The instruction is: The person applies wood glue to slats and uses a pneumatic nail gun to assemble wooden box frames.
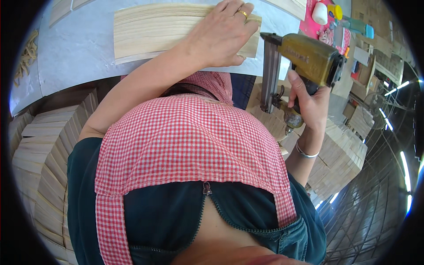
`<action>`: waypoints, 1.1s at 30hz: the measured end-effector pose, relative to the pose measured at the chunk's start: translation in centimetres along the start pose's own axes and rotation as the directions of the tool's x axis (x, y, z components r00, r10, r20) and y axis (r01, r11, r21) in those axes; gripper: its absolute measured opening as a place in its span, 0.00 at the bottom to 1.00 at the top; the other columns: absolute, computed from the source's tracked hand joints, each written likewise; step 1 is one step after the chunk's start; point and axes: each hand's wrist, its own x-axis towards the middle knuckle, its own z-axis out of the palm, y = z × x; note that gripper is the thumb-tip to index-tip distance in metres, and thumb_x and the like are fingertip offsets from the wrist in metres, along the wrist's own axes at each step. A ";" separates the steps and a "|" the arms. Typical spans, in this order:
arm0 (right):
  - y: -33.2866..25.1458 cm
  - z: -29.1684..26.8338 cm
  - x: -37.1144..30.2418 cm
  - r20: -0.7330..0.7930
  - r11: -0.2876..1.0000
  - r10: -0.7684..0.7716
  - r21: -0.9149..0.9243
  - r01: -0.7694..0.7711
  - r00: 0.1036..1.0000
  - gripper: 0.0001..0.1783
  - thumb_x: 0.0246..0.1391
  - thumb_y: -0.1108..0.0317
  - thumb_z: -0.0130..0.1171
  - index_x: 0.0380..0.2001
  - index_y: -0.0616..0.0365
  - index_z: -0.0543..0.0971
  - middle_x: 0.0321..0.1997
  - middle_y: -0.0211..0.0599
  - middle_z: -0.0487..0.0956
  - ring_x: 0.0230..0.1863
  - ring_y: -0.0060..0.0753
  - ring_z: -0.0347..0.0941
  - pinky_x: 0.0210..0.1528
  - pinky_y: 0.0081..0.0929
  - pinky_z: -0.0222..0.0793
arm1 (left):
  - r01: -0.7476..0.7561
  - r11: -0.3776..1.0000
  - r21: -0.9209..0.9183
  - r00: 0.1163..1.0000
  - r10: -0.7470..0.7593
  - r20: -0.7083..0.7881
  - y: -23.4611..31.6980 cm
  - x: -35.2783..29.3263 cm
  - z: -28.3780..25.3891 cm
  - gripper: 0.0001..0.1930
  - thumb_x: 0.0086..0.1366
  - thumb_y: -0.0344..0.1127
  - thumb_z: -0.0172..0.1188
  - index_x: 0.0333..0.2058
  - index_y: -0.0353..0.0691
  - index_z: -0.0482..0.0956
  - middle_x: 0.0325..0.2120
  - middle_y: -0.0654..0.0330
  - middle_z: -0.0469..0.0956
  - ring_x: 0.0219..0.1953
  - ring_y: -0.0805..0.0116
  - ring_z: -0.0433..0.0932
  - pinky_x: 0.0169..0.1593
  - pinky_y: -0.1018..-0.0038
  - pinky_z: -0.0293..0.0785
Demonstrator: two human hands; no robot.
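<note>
A pale wooden board [154,31] with long grain lines lies across the table at the top of the view. My left hand [221,37] grips its right end, fingers over the far side and thumb by the near edge; a gold ring is on one finger. In my right hand [311,99] is a yellow and black nail gun [304,55], fingers wrapped round the handle. Its dark nose is just right of the board's end, apparently apart from it. Whether a finger presses the trigger is hard to make out.
The light grey table [79,57] curves in front of me. Stacked wooden pieces [48,145] stand at the left, more stacks [338,154] at the right. A white bottle [319,13] and a yellow-lidded container [335,11] sit on a pink surface at far right.
</note>
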 end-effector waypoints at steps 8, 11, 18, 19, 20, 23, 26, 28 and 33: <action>-1.7 0.5 3.1 -0.003 0.995 -0.055 -0.084 0.055 0.998 0.12 0.58 0.67 0.67 0.37 0.66 0.79 0.15 0.29 0.74 0.11 0.20 0.65 0.14 0.16 0.60 | 0.204 0.979 -0.023 0.960 -0.196 0.201 1.7 0.1 -1.9 0.25 0.45 0.45 0.74 0.38 0.39 0.76 0.57 0.48 0.71 0.58 0.52 0.67 0.64 0.59 0.62; -1.8 0.5 3.4 0.011 0.992 -0.051 -0.111 0.052 0.999 0.12 0.58 0.66 0.67 0.36 0.65 0.80 0.14 0.29 0.73 0.11 0.21 0.65 0.14 0.16 0.60 | 0.208 0.978 0.011 0.971 -0.208 0.119 1.7 0.0 -1.6 0.24 0.42 0.44 0.74 0.36 0.40 0.77 0.56 0.51 0.72 0.56 0.54 0.68 0.63 0.62 0.64; -2.1 0.3 3.7 0.040 0.989 -0.022 -0.146 0.028 0.999 0.12 0.58 0.64 0.68 0.32 0.64 0.80 0.14 0.29 0.73 0.11 0.21 0.66 0.14 0.16 0.60 | 0.126 0.973 0.195 0.992 -0.130 0.007 0.4 -0.9 1.5 0.25 0.42 0.44 0.75 0.38 0.40 0.77 0.56 0.51 0.72 0.57 0.54 0.68 0.62 0.62 0.64; -2.2 0.2 3.7 0.048 0.987 -0.020 -0.156 0.027 0.999 0.13 0.58 0.64 0.68 0.31 0.64 0.80 0.14 0.29 0.73 0.11 0.21 0.66 0.14 0.16 0.60 | 0.104 0.959 0.264 0.995 -0.100 -0.028 0.2 -1.3 2.2 0.26 0.43 0.44 0.75 0.39 0.40 0.77 0.56 0.52 0.72 0.57 0.55 0.68 0.62 0.62 0.64; -2.0 0.1 3.7 0.044 0.988 -0.021 -0.155 0.028 0.999 0.13 0.58 0.64 0.68 0.31 0.64 0.80 0.14 0.29 0.73 0.11 0.21 0.66 0.14 0.16 0.60 | 0.101 0.959 0.264 0.995 -0.096 -0.030 0.4 -1.0 1.6 0.26 0.43 0.44 0.75 0.39 0.40 0.77 0.56 0.52 0.72 0.57 0.55 0.68 0.62 0.62 0.64; -1.8 0.0 4.0 0.062 0.985 -0.029 -0.166 0.039 0.998 0.13 0.58 0.63 0.68 0.31 0.63 0.80 0.14 0.28 0.73 0.11 0.21 0.66 0.14 0.16 0.60 | 0.154 0.987 0.054 0.984 -0.158 0.079 1.4 -0.7 -1.8 0.25 0.46 0.43 0.74 0.40 0.41 0.75 0.57 0.53 0.72 0.59 0.56 0.67 0.64 0.62 0.62; -2.1 -0.1 3.9 0.061 0.984 -0.069 -0.159 0.078 0.996 0.13 0.58 0.63 0.68 0.31 0.63 0.80 0.14 0.28 0.73 0.11 0.21 0.66 0.14 0.16 0.59 | 0.219 0.972 0.081 0.968 -0.227 0.107 0.2 -2.5 -2.6 0.32 0.54 0.50 0.72 0.49 0.33 0.71 0.66 0.35 0.58 0.71 0.40 0.52 0.73 0.44 0.46; -1.0 -0.9 2.6 -0.024 0.989 -0.064 -0.131 0.060 0.998 0.12 0.58 0.64 0.68 0.31 0.64 0.80 0.14 0.28 0.72 0.11 0.21 0.65 0.14 0.16 0.59 | 0.305 0.944 0.126 0.789 -0.325 0.522 0.0 -1.5 -11.0 0.33 0.53 0.51 0.72 0.48 0.35 0.69 0.67 0.37 0.58 0.73 0.40 0.49 0.74 0.42 0.40; 0.9 -1.8 -0.7 -0.090 0.992 -0.109 -0.072 0.103 0.990 0.12 0.58 0.65 0.67 0.33 0.64 0.79 0.13 0.27 0.72 0.11 0.20 0.64 0.14 0.16 0.59 | 0.429 0.867 0.253 0.732 -0.498 0.465 -2.9 -8.8 -15.8 0.29 0.47 0.44 0.75 0.42 0.37 0.71 0.59 0.42 0.66 0.65 0.45 0.61 0.69 0.51 0.55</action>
